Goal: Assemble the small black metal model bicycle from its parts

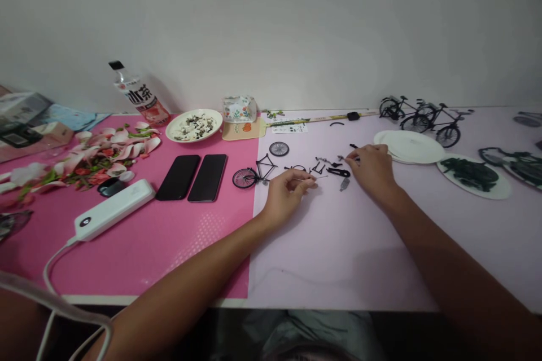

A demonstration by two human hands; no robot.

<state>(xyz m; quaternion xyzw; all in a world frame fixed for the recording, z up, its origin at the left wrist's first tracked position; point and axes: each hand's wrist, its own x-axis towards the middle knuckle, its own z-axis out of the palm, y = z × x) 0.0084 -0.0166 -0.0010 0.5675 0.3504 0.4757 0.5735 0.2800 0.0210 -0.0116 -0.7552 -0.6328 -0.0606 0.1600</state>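
Observation:
My left hand (288, 194) is closed in a pinch on a thin metal rod (322, 176), whose tip sticks out to the right. My right hand (375, 169) has its fingertips together at the table by the small black model bicycle parts (336, 171); what they hold, if anything, is too small to make out. Just left of my left hand lies a black model bicycle frame (266, 166) with one wheel (244, 177) at its end. Behind it rests a loose wheel (279, 149). A small grey piece (344, 184) lies between my hands.
Two phones (207, 177), a white power bank (114, 210), petals (101, 158), a bowl (195, 125) and a tilted bottle (141, 96) occupy the left. Model bicycles (432, 118) stand at the back right, near white plates (417, 148) and one with dark paint (470, 174).

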